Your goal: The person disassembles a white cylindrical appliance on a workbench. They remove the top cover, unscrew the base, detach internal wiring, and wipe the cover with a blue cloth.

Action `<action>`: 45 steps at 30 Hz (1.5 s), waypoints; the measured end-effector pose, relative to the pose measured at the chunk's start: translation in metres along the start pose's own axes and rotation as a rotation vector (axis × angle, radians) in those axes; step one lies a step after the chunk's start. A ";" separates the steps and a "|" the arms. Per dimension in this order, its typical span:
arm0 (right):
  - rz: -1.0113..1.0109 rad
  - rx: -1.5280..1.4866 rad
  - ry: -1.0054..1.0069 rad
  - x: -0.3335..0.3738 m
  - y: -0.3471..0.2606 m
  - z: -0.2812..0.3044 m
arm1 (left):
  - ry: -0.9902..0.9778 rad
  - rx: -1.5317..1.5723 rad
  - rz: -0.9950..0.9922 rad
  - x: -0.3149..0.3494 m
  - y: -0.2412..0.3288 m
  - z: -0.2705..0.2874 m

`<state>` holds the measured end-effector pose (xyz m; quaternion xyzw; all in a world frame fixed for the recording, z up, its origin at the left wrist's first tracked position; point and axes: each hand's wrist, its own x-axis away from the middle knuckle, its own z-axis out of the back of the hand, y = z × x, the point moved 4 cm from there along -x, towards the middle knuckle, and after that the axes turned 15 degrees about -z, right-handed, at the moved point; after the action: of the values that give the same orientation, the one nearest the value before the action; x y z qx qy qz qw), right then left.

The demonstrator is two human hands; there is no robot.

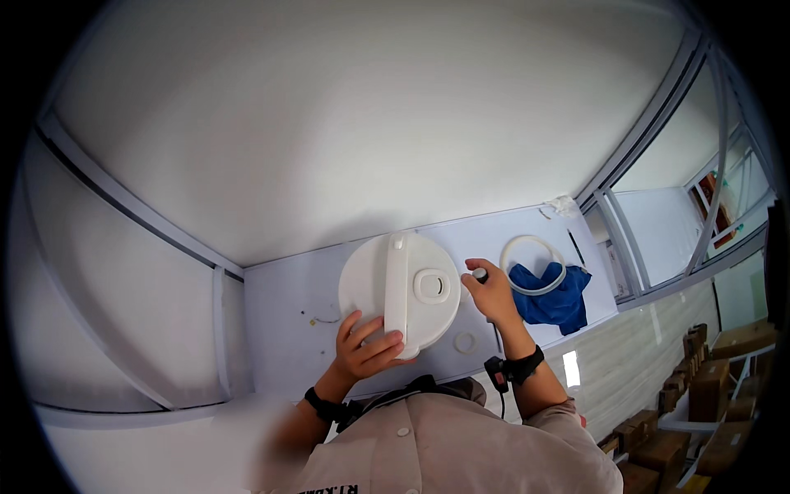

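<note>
A round white appliance (pixel 362 280), which looks like a rice cooker, stands on the table. A long white handle bar (pixel 397 288) crosses its top, and a raised vent piece (pixel 431 286) sits right of the bar. My left hand (pixel 368 352) rests against the near end of the bar, its fingers spread over bar and lid edge. Just right of the appliance, my right hand (pixel 492 295) is closed round a short dark cylinder (pixel 480 275) with a rounded end, like a tool handle. Its lower part is hidden by my fingers.
A white ring (pixel 532 291) lies partly over a blue cloth (pixel 553 306) at the right. A small pale ring (pixel 465 342) is near the front edge. A thin dark rod (pixel 576 244), crumpled white material (pixel 563 206) and small bits (pixel 313 322) lie on the table (pixel 280 296).
</note>
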<state>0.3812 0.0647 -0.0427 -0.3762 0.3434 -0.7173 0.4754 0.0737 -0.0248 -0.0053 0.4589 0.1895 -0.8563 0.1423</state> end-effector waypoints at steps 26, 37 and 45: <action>0.110 0.352 0.306 0.013 0.020 0.000 | -0.023 -0.026 0.041 0.002 0.013 -0.001; 0.526 -0.158 0.181 0.106 -0.021 0.026 | -0.102 -0.029 0.164 -0.023 0.031 -0.016; 0.495 -0.225 0.103 0.125 0.002 0.028 | -0.290 0.135 0.273 -0.065 0.050 -0.024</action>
<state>0.3730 -0.0572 -0.0044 -0.2943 0.5261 -0.5547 0.5735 0.1475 -0.0538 0.0273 0.3610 0.0452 -0.8968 0.2517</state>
